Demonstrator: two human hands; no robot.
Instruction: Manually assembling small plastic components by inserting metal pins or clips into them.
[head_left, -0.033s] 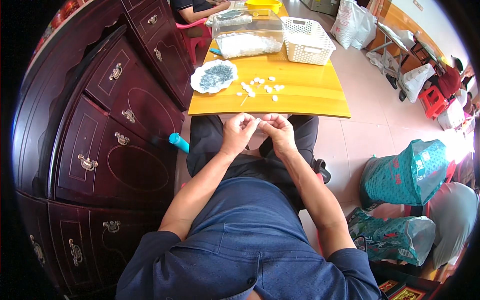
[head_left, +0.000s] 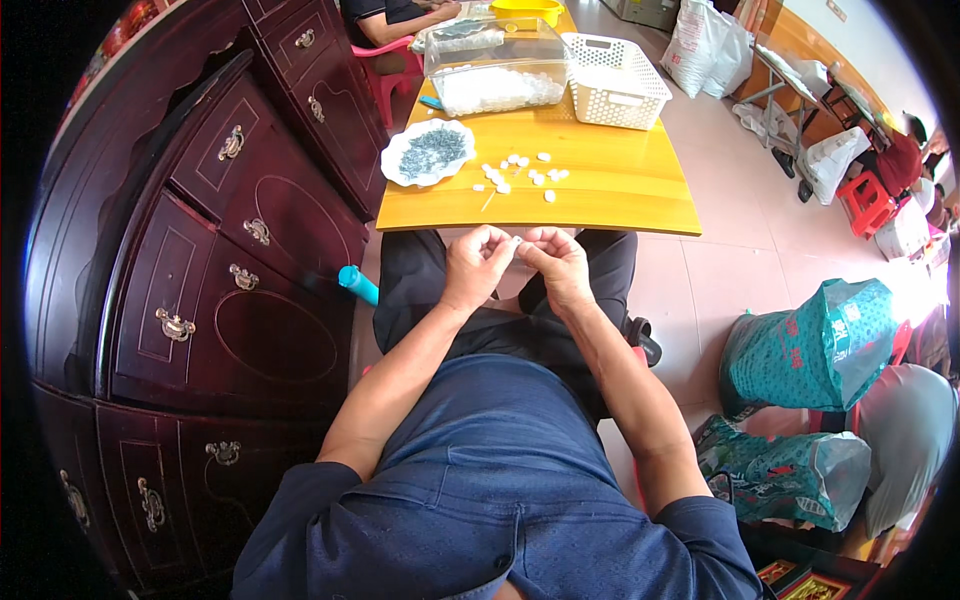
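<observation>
Just in front of the table's near edge, my left hand (head_left: 476, 266) and my right hand (head_left: 558, 266) meet at the fingertips above my lap. Both are closed in a pinch around a small white piece (head_left: 517, 241), mostly covered by the fingers. Beyond them, several small round white pieces (head_left: 549, 197) lie scattered on the yellow wooden table (head_left: 620, 195). A thin pale stick (head_left: 488, 202) lies by the near edge. To the left sits a white scalloped plate (head_left: 394, 171) spread with small dark grey-blue bits.
Farther back stand a clear plastic bin (head_left: 500, 62) holding white pieces, a white perforated basket (head_left: 625, 108) and a yellow basin (head_left: 527, 11). Dark wooden drawers (head_left: 210, 250) line my left, near a teal bottle (head_left: 358, 285). Teal bags (head_left: 810, 345) stand right. Another person (head_left: 392, 22) sits far left.
</observation>
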